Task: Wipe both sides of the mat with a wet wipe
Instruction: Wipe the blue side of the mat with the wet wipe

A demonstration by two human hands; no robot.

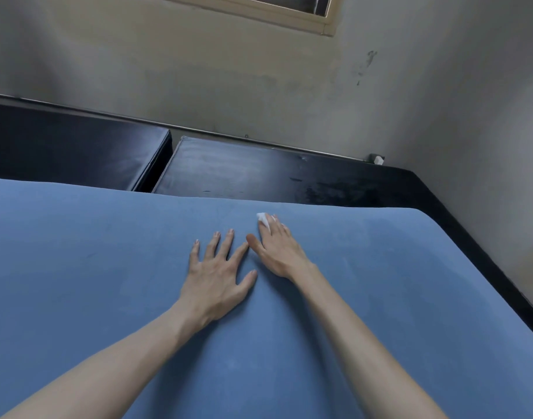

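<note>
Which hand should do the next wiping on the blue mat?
The right hand, probably. Its straight fingers already press the white wet wipe onto the blue mat near the far edge. The left hand lies flat, fingers spread, with no wipe, so it can steady the mat.

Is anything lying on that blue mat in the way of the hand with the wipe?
Nothing visible. The right hand presses the white wet wipe onto the blue foam mat; only the left hand lies flat beside it.
</note>
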